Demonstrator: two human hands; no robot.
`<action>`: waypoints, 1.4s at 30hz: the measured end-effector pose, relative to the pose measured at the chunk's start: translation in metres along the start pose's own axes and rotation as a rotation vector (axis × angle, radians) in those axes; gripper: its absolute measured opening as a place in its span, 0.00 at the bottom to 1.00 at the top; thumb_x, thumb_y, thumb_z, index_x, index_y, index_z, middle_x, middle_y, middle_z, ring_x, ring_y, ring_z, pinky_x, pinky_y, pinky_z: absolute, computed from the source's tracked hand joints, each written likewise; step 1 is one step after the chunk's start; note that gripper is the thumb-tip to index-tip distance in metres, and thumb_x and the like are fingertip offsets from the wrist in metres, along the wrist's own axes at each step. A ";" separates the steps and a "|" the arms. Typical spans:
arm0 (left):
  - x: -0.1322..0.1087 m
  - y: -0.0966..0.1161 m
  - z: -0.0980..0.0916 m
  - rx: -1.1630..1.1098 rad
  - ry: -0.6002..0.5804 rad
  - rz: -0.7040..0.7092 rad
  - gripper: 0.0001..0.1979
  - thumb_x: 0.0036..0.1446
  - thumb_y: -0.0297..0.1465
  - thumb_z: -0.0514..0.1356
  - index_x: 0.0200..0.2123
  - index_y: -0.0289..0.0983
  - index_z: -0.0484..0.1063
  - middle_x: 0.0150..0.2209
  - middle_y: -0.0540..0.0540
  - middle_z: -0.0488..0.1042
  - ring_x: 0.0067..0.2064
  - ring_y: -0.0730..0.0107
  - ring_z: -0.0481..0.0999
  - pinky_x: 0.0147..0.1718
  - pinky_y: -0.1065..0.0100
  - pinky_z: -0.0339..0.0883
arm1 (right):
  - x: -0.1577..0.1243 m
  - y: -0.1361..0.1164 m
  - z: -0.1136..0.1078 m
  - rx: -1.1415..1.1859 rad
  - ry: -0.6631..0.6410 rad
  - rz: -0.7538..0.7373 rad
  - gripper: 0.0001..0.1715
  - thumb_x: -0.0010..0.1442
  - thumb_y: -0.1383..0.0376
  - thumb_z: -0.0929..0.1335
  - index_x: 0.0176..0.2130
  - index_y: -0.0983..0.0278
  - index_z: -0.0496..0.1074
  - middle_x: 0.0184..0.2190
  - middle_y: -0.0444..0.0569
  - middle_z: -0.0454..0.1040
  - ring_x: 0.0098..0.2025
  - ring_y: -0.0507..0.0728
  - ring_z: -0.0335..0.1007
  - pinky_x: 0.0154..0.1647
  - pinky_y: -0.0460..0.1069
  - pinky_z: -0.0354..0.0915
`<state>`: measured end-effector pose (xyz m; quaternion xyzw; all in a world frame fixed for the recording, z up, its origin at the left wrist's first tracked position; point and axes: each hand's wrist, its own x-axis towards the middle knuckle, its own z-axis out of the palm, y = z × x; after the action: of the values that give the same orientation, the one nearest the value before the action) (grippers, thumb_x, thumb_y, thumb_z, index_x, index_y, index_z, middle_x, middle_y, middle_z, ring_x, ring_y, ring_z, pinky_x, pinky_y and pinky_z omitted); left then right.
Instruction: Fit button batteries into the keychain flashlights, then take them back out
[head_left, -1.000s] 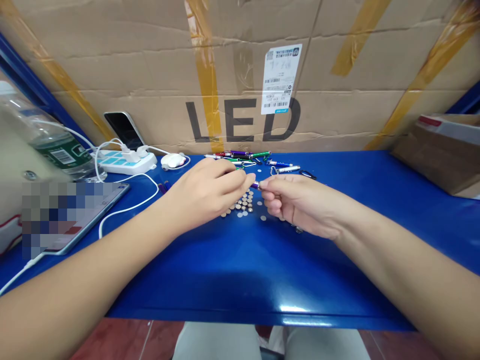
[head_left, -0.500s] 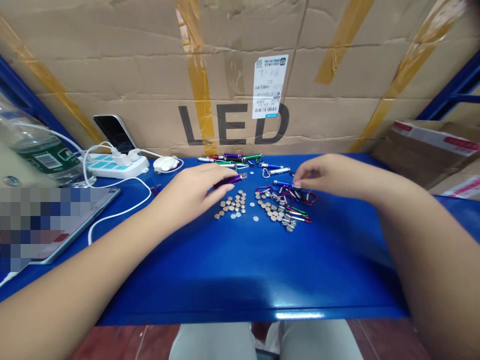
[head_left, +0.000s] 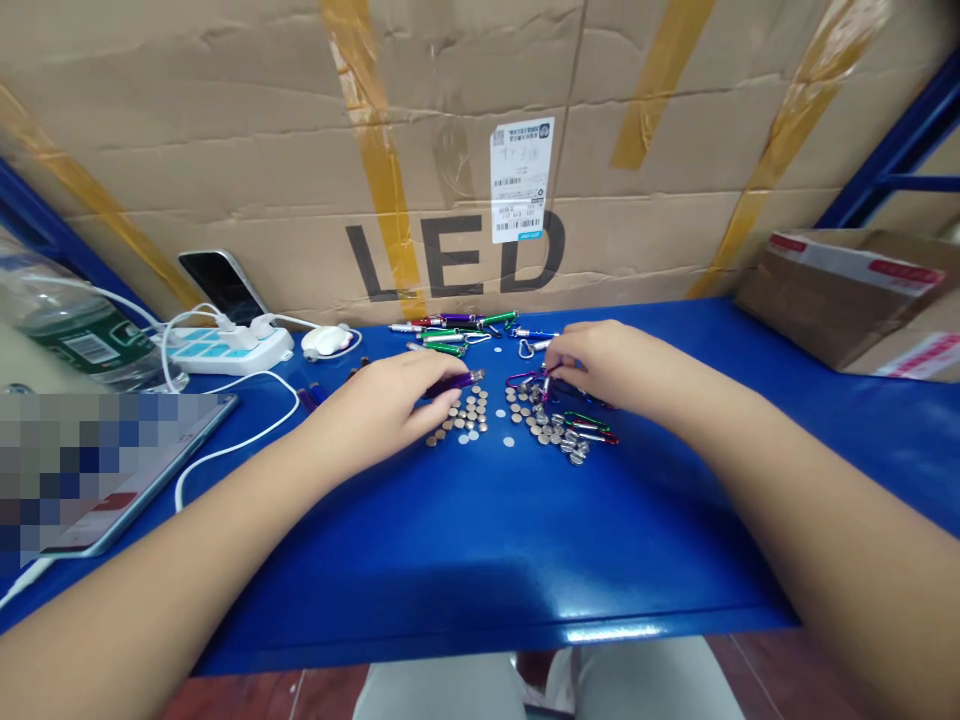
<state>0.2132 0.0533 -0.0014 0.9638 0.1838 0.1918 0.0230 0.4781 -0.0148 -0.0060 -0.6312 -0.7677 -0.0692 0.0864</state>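
Your left grip (head_left: 382, 398) pinches purple tube (head_left: 456, 382); right grip (head_left: 604, 358) at carabiners (head_left: 592, 428), hold unclear; step looks like picking one out, next move likely calling for careful untangling

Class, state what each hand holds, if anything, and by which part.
The left hand holds a purple tube by its body, metallic end free. The right hand is at a small purple piece; whether it grips cannot be told.
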 end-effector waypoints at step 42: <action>-0.002 0.024 -0.002 -0.337 -0.110 -0.335 0.13 0.65 0.38 0.50 0.30 0.38 0.62 0.28 0.51 0.68 0.30 0.69 0.67 0.30 0.67 0.59 | -0.007 -0.080 -0.005 -0.216 0.048 0.047 0.18 0.67 0.63 0.54 0.44 0.69 0.67 0.27 0.59 0.78 0.27 0.64 0.74 0.23 0.51 0.46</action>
<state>0.2193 0.0306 0.0024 0.9113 0.3052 0.1607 0.2251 0.4013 -0.0378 -0.0024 -0.6526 -0.7386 -0.1646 0.0378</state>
